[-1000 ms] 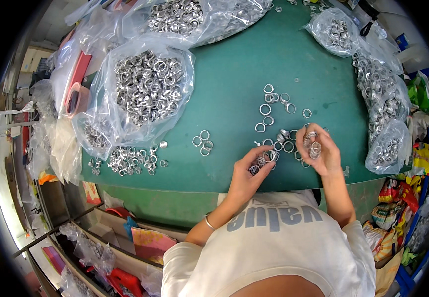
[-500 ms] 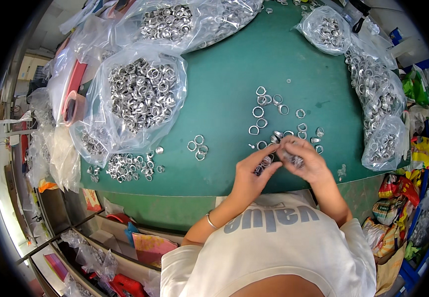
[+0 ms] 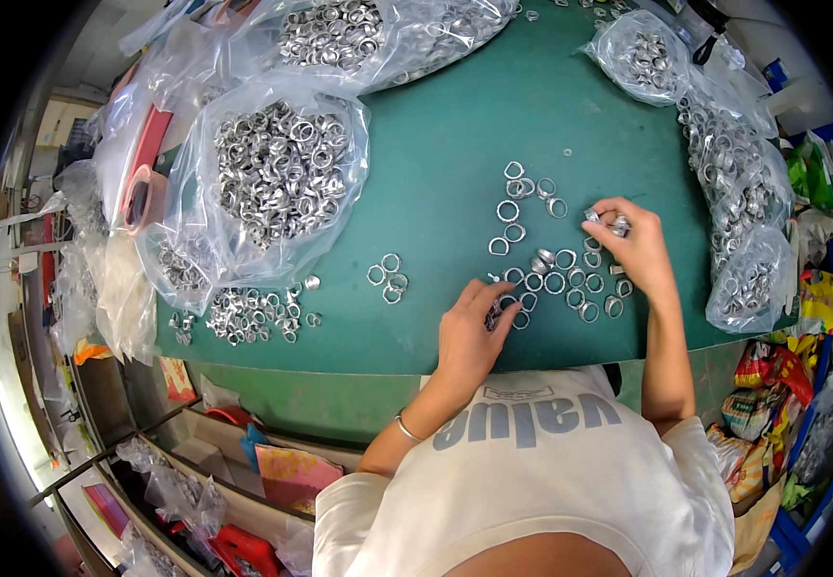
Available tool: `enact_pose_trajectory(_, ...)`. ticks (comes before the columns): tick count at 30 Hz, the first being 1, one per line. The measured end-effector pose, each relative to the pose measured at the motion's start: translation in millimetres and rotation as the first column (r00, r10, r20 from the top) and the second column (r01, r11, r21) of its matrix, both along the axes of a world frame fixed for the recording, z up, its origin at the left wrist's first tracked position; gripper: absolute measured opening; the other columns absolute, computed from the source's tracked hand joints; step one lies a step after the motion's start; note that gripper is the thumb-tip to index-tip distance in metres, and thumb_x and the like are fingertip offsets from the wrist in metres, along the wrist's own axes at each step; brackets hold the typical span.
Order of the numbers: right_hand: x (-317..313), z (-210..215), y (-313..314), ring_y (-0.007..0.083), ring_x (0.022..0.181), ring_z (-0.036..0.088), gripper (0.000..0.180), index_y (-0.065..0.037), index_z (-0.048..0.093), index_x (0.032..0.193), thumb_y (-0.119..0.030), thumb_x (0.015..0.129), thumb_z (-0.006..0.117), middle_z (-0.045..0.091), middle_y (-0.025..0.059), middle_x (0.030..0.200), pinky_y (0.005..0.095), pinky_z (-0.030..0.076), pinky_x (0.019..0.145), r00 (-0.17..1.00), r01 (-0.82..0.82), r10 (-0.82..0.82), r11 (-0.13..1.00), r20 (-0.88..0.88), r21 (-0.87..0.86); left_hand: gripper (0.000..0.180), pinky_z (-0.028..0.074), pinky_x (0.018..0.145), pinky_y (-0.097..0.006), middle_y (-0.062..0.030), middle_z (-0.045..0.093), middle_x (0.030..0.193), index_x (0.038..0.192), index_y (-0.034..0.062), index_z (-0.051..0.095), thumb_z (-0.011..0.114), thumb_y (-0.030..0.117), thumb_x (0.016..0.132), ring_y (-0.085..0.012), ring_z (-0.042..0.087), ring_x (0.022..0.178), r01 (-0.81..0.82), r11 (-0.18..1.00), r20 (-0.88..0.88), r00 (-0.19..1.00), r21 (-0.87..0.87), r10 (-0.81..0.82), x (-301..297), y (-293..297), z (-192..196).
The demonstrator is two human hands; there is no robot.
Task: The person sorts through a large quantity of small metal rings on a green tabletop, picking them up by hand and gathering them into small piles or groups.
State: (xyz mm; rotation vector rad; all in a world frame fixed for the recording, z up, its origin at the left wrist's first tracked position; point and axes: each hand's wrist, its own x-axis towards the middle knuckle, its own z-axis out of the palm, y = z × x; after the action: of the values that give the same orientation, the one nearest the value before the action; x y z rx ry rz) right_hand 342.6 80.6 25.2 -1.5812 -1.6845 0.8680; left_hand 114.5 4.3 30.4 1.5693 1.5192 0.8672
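Observation:
Silver metal rings lie scattered on the green tabletop, several of them between my two hands. My left hand, a bangle on its wrist, rests low over the table with fingers curled around several rings; the palm side is partly hidden. Farther right and higher up, my right hand pinches a few rings between thumb and fingers. Beyond the hands, a loose column of rings runs away from me. A small cluster of rings sits left of my left hand.
An open plastic bag full of rings stands at the left, with a loose pile before it. More ring-filled bags line the right edge. Drawers with bags and a red tool lie below the table's front edge.
My hands have parted: the right moved up and right with rings in its fingers, the left slightly down and left. More rings now show on the table between them.

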Motion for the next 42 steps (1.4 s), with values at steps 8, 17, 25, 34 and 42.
enact_pose_trajectory(8,25.0,2.4,-28.9,0.0146,0.057,0.049,0.029,-0.001,0.045,0.111,-0.018,0.089,0.053,0.049,0.0184,0.097,0.0186,0.034,0.030,-0.201,-0.260,-0.380,0.909,-0.903,-0.325,0.009,0.040,0.052,-0.029,-0.0084,0.053,0.072,0.083,0.0008,0.064,0.068,0.002,0.075,-0.0192,0.051,0.058,0.039,0.999,-0.014,0.999,0.016,-0.039,-1.5,0.9,-7.8)
enact_pose_trajectory(17,12.1,37.0,-62.1,0.0214,0.070,0.057,0.018,-0.002,0.064,0.080,0.000,0.064,0.072,0.053,0.0076,0.073,0.0340,0.044,0.061,0.990,-0.099,0.103,0.994,0.099,-0.044,0.008,0.040,0.048,-0.032,-0.0094,0.053,0.068,0.079,0.0004,0.062,0.068,0.005,0.077,-0.0226,0.051,0.052,0.055,0.998,-0.001,0.998,0.043,-0.055,0.9,-0.8,-9.8)
enact_pose_trajectory(25,8.3,19.8,-62.6,0.0204,0.068,0.056,0.011,-0.002,0.060,0.077,-0.001,0.069,0.068,0.057,0.0089,0.091,0.0322,0.042,0.054,0.980,-0.147,0.139,0.988,0.139,0.047,0.012,0.042,0.050,-0.032,-0.0104,0.056,0.074,0.087,0.0023,0.062,0.067,0.006,0.077,-0.0243,0.053,0.055,0.033,0.996,-0.004,0.999,0.080,-0.032,0.5,0.3,-7.1)
enact_pose_trajectory(34,42.2,22.3,-54.8,0.0141,0.053,0.042,0.019,-0.001,0.048,0.101,-0.011,0.086,0.053,0.050,0.0193,0.096,0.0193,0.033,0.034,-0.034,-0.210,-0.139,0.969,-0.990,-0.129,0.014,0.042,0.051,-0.031,-0.0111,0.054,0.073,0.092,0.0025,0.062,0.065,0.004,0.078,-0.0233,0.053,0.056,0.009,0.999,0.002,1.000,0.048,-0.009,0.3,-0.1,-3.5)
enact_pose_trajectory(42,74.4,0.2,-58.0,0.0143,0.067,0.038,0.025,-0.002,0.054,0.093,-0.025,0.095,0.044,0.041,0.0096,0.082,0.0180,0.034,0.034,-0.359,-0.273,-0.347,0.927,-0.866,-0.258,0.015,0.040,0.055,-0.025,-0.0085,0.054,0.070,0.094,0.0007,0.062,0.062,-0.001,0.080,-0.0142,0.048,0.059,-0.029,1.000,0.052,0.998,0.002,0.029,-0.6,-3.1,-7.3)
